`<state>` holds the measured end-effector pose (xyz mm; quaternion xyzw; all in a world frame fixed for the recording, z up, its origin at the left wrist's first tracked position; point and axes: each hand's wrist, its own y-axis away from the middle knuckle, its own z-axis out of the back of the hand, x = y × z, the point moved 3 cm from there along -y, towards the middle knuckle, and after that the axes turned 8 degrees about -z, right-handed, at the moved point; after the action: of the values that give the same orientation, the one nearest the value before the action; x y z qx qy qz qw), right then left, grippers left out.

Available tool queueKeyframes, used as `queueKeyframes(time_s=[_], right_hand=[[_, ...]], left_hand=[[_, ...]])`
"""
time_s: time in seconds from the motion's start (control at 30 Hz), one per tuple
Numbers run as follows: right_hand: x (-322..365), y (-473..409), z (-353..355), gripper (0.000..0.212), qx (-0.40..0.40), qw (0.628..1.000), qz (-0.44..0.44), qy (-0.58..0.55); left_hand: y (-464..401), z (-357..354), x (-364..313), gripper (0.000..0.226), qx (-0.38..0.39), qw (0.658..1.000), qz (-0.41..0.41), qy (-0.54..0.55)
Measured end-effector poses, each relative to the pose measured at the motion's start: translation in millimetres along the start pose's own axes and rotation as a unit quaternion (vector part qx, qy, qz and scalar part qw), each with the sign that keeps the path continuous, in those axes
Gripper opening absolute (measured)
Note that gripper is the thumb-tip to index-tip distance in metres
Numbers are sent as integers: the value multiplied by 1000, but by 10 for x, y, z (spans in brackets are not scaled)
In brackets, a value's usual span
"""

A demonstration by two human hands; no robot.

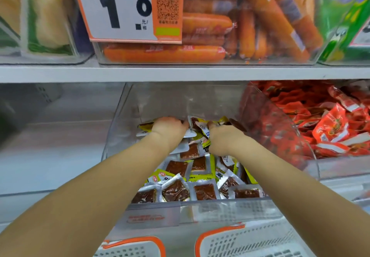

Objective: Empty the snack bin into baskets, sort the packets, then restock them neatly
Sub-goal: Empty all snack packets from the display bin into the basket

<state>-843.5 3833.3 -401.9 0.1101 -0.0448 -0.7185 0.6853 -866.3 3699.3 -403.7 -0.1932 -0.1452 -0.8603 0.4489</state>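
Your left hand [168,127] and right hand [224,138] curl their fingers into the packets [180,190] heaped in the clear snack bin [260,206] on the lower shelf; two baskets [250,240] sit below.

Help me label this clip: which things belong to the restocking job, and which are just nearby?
Job:
- clear plastic snack bin
- yellow-and-silver packets of brown snack
- two white slotted baskets with orange rims
- left hand, right hand

Nearby:
- orange sausages
- red packets
- price sign
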Motion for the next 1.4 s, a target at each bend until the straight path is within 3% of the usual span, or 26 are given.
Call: queueKeyframes(time_s=[0.1,0.27,0.43,0.53,0.6,0.67,0.73,0.8,0.9,1.0,1.07,1.13,1.2,1.27,1.4], right_hand=[[-60,83,74,37,21,999,21,-42],[-212,463,337,50,24,961,42,-273],[-235,1096,522,43,-11,843,47,-535],[-215,1478,644,44,1,762,20,-647],[-87,1724,734,39,28,700,31,-713],[106,1938,806,34,56,666,44,-743],[354,2134,816,31,100,655,72,-745],[632,2284,723,29,142,666,101,-725],[1049,2395,414,30,175,721,110,-662],[1387,2394,60,38,207,780,93,-584],[1490,2346,-75,47,188,825,80,-527],[1492,2307,-83,45,143,858,93,-484],[1388,2268,0,30,102,870,118,-467],[1185,2200,103,14,45,881,129,-454],[587,1991,305,13,-80,878,73,-466]], left_hand=[[131,148,34,51,-5,1000,-10,-1],[530,545,39,61,-75,997,-30,6],[1124,779,-51,70,-166,981,-34,91],[1597,986,-16,60,-211,956,-29,202],[1929,1128,38,67,-242,939,-14,245],[2241,1175,143,57,-325,906,-1,271],[2576,1084,264,52,-372,883,6,288],[2920,894,394,55,-346,881,21,322],[3374,528,515,54,-280,900,19,333],[3606,79,538,63,-134,918,19,374],[3687,-200,508,75,-10,891,22,453],[3704,-320,509,78,33,885,20,463],[3624,-266,578,64,-11,893,41,449],[3477,-88,627,40,-74,877,60,470],[2980,447,553,13,-192,834,50,514]])
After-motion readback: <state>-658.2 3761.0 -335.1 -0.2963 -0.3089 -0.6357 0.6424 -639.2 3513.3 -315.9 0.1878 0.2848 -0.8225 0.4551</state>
